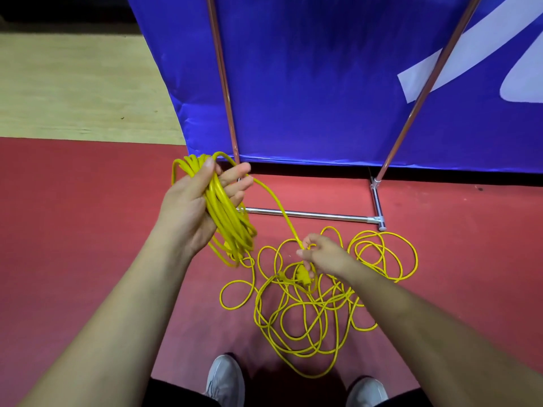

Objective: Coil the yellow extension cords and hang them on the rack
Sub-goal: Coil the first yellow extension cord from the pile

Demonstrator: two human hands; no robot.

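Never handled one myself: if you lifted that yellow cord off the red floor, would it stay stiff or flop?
Probably floppy: the cord lies in loose, tangled loops on the floor. It likely sags when lifted, as the coil droops below the left hand. Probably fairly light too, since that one hand holds many turns.

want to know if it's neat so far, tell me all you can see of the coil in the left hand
The coil is a bundle of many loops of thin, glossy yellow cord, plastic-looking. It lies across the palm of the left hand, thumb clamped over its top, fingers nearly straight behind it. Its lower loops dangle free past the wrist, above the red floor. One strand leaves its top and runs down to the right hand, which pinches it over the loose pile.
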